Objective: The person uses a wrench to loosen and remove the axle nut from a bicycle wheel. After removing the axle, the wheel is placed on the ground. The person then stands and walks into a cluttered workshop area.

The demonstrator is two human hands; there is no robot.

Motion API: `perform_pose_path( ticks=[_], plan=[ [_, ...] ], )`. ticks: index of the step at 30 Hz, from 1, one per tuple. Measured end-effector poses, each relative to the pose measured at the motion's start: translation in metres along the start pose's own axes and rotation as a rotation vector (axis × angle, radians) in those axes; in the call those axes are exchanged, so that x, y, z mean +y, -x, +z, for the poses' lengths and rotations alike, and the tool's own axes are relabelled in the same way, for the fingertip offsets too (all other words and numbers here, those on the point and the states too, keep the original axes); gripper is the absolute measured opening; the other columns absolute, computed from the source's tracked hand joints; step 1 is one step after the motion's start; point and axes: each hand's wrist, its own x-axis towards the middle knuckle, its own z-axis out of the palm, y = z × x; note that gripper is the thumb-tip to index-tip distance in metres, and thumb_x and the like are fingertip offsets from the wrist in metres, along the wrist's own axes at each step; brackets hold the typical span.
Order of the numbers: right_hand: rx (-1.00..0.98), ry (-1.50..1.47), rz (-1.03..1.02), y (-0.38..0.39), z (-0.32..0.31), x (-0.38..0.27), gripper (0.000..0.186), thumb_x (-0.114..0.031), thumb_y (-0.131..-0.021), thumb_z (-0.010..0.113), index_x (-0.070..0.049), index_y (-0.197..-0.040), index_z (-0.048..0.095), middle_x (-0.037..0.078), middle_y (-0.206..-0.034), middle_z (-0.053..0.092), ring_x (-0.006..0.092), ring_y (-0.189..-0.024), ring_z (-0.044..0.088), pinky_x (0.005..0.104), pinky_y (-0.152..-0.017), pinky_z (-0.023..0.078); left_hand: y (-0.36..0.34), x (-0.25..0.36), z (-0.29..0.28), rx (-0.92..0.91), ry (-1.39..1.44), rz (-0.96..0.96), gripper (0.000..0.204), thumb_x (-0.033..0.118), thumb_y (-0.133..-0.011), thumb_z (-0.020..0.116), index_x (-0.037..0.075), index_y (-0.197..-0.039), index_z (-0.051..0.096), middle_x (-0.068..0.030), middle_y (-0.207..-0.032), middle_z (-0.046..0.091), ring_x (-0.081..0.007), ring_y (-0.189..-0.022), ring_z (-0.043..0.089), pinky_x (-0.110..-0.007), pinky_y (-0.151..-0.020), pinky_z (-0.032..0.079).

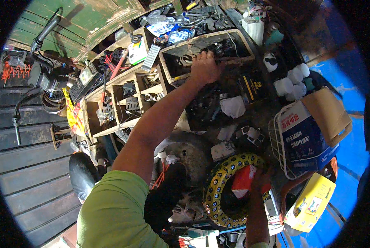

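Note:
My left hand point(205, 68) reaches to the far part of the bench, over a wooden tray point(166, 66) of dark small parts. Its fingers are curled down into the tray, and their tips are hidden. My right hand point(259, 182) lies in deep shadow at the lower right, over a red and white piece point(243, 182) inside the ring of a tyre in yellow patterned wrapping point(215, 182). Its fingers do not show clearly, so I cannot see whether it grips that piece.
A wooden divided box point(110, 133) of metal parts stands left of the tray. On the right are white round containers point(284, 87), a wire basket point(279, 149) with a blue carton point(302, 134), and a yellow box point(311, 202). Bicycle handlebars point(40, 41) stand at the far left.

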Motion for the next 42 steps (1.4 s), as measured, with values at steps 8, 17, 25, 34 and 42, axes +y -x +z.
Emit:
perform_pose_path(
  ticks=[8,17,25,34,42],
  plan=[
    [0.04,0.029,-0.167,-0.01,-0.03,-0.042,0.063,-0.048,-0.104,0.05,0.004,-0.14,0.056,0.031,-0.139,0.057,0.0492,-0.127,0.052,0.0548,-0.109,0.041,-0.059,-0.014,0.008,-0.258,0.034,-0.277,0.083,0.076,-0.098,0.035,0.012,-0.147,0.054,-0.0311,-0.137,0.06,-0.0499,-0.125,0.059,-0.055,-0.111,0.044],
    [0.001,-0.087,-0.167,-0.014,-0.051,-0.07,0.064,-0.05,-0.103,0.05,0.0,-0.144,0.052,0.027,-0.142,0.055,0.0443,-0.128,0.053,0.0521,-0.11,0.041,-0.102,-0.048,0.026,-0.522,-0.116,0.026,0.045,0.032,-0.103,0.042,0.003,-0.117,0.073,-0.0232,-0.127,0.068,-0.0416,-0.121,0.064,-0.052,-0.101,0.052],
    [0.024,-0.207,-0.168,-0.015,-0.057,-0.074,0.065,-0.051,-0.099,0.051,0.005,-0.133,0.058,0.031,-0.134,0.057,0.0477,-0.12,0.054,0.0554,-0.105,0.041,-0.101,-0.035,0.029,-0.552,-0.27,0.066,0.037,0.026,-0.102,0.046,0.006,-0.114,0.075,-0.0209,-0.122,0.071,-0.0403,-0.12,0.065,-0.05,-0.101,0.053],
    [0.045,-0.161,-0.12,-0.016,-0.054,-0.082,0.056,-0.042,-0.102,0.055,0.007,-0.129,0.059,0.03,-0.13,0.059,0.0477,-0.118,0.055,0.0543,-0.104,0.042,-0.101,-0.039,0.022,-0.606,-0.382,0.141,0.036,0.024,-0.101,0.046,0.007,-0.114,0.075,-0.0224,-0.123,0.07,-0.0405,-0.117,0.067,-0.05,-0.101,0.053],
    [-0.09,-0.172,-0.007,-0.012,-0.058,-0.088,0.066,-0.049,-0.1,0.056,0.004,-0.139,0.054,0.03,-0.138,0.057,0.0483,-0.128,0.051,0.0542,-0.114,0.036,-0.108,-0.06,0.03,-0.538,-0.262,0.037,0.039,0.025,-0.104,0.042,0.003,-0.122,0.069,-0.0251,-0.124,0.069,-0.0414,-0.119,0.065,-0.051,-0.102,0.052]
  ],
)
